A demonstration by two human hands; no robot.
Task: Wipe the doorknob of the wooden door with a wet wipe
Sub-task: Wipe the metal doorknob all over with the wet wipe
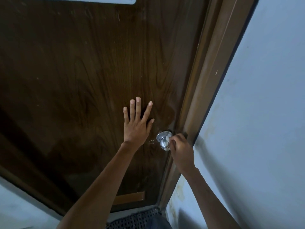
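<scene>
Wood grain fills most of the head view: the dark wooden door (82, 80) stands shut against its lighter brown door frame (212, 66), with a pale blue wall (264, 113) to the right of the frame. The silver doorknob (165, 141) sits at the door's right edge, just beside the frame, its round backplate flat on the wood and the knob sticking out toward the camera. A small metal ring or chain piece shows just left of the knob, too small to tell more.

The left hand (137, 124) lies flat on the door, up and to the left of the knob, with its grip open, all fingers spread and the palm pressed to the wood, holding nothing. The right hand (181, 149) reaches in from the lower right, and its grip is closed on a white wet wipe (168, 138), which is pinched at the fingertips and pressed against the neck of the knob where it meets the backplate. Only a small bit of the wipe shows beyond the fingers.

At the bottom edge lies a dark perforated mat (137, 219). A white panel (99, 0) crosses the door's top.
</scene>
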